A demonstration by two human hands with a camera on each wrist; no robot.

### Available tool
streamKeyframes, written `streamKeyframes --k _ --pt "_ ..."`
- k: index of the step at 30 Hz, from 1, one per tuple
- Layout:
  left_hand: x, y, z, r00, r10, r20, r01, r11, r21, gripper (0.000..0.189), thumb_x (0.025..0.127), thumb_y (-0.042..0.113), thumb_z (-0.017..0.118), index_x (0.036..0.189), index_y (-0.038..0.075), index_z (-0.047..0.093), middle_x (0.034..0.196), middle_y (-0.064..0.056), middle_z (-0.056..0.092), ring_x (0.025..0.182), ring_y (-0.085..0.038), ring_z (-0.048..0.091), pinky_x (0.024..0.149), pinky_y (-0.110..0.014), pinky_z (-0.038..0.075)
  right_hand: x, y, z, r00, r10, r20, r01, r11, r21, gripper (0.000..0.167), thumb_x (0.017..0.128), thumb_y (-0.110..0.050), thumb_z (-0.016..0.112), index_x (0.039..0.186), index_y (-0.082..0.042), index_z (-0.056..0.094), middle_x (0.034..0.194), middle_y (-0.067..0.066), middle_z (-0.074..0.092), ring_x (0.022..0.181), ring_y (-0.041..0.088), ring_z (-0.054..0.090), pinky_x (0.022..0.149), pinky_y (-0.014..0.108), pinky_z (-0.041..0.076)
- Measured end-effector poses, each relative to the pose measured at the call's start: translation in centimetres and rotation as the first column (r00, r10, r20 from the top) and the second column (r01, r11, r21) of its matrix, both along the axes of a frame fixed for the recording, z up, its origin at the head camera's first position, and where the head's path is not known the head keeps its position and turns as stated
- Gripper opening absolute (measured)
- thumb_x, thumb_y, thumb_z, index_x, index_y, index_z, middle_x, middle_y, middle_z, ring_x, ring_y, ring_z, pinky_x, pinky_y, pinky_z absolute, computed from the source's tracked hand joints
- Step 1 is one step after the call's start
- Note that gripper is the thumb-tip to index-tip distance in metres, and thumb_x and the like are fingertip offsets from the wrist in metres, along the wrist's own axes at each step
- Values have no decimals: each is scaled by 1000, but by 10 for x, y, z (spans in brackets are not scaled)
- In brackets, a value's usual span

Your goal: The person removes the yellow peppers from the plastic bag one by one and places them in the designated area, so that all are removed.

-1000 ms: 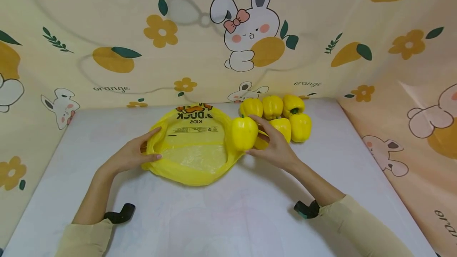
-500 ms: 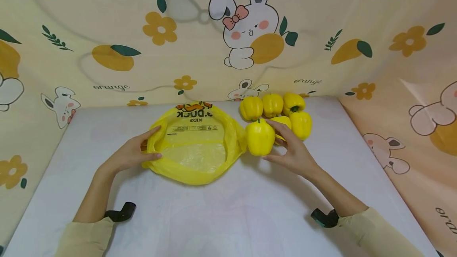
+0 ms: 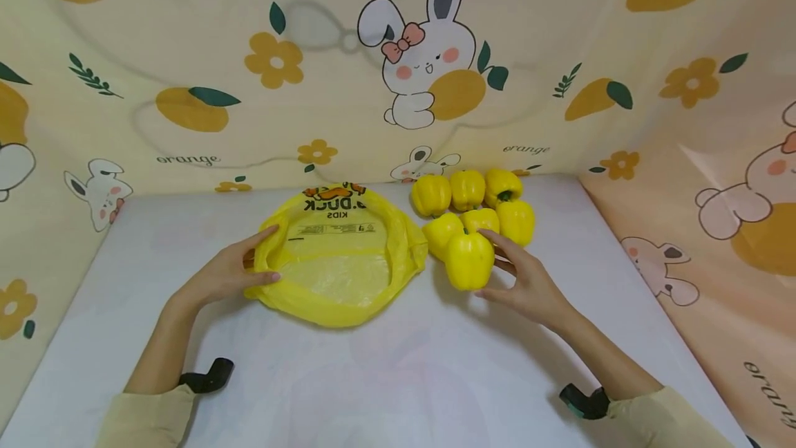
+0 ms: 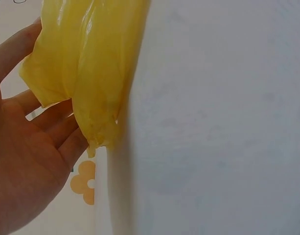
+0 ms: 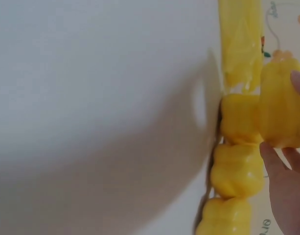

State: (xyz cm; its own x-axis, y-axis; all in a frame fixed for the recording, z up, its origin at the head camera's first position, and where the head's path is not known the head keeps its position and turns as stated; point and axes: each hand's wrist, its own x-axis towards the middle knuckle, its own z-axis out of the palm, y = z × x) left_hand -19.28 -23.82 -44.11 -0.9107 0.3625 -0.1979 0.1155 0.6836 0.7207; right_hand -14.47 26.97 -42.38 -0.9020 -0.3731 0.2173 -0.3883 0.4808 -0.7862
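A yellow plastic bag [image 3: 345, 310] printed with dark lettering lies with its mouth spread wide in the head view. My left hand [image 3: 220, 269] holds its left rim, with thumb and index finger reaching over the edge; in the left wrist view the thin folds of the bag [image 4: 98, 73] hang against the fingers. To the right of the bag, my right hand [image 3: 528, 285] grips a yellow bell pepper [image 3: 469, 261] by its right side. This pepper [image 5: 282, 105] stands upright between thumb and fingers in the right wrist view, overlapping the peppers behind it.
Several more yellow bell peppers [image 3: 516, 222] sit grouped at the back right of the white table [image 3: 373, 393], the nearest one [image 3: 443, 232] close to the bag's right edge. A printed cloth wall [image 3: 218, 40] rises behind the table and along its sides.
My right hand has moved right and toward me with the pepper, away from the bag's right edge, uncovering another pepper behind. My left hand stays at the bag's rim.
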Motion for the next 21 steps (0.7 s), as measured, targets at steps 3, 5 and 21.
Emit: streamKeyframes --k 3,5,21 --pt "0 -1 0 1000 0 0 0 1000 3 92 86 37 77 159 18 24 157 -29 26 143 -48 24 113 -66 22 3 3 -2 1000 5 13 -5 1000 2 94 74 -5 87 153 -15 37 154 10 40 130 34 48 103 14 40" --pt "0 -1 0 1000 0 -1 0 1000 5 92 87 36 77 159 19 24 157 -29 27 143 -48 25 113 -66 23 4 6 -3 1000 9 20 -9 1000 7 94 74 -4 87 153 -13 37 154 11 40 129 35 48 103 13 39" --pt "1 -5 -4 1000 4 -22 -3 1000 7 89 87 33 77 159 18 27 156 -28 29 142 -47 28 113 -65 24 12 21 -21 993 -1 115 -1 1000 17 92 76 -12 88 153 -19 37 153 6 40 129 31 49 103 15 41"
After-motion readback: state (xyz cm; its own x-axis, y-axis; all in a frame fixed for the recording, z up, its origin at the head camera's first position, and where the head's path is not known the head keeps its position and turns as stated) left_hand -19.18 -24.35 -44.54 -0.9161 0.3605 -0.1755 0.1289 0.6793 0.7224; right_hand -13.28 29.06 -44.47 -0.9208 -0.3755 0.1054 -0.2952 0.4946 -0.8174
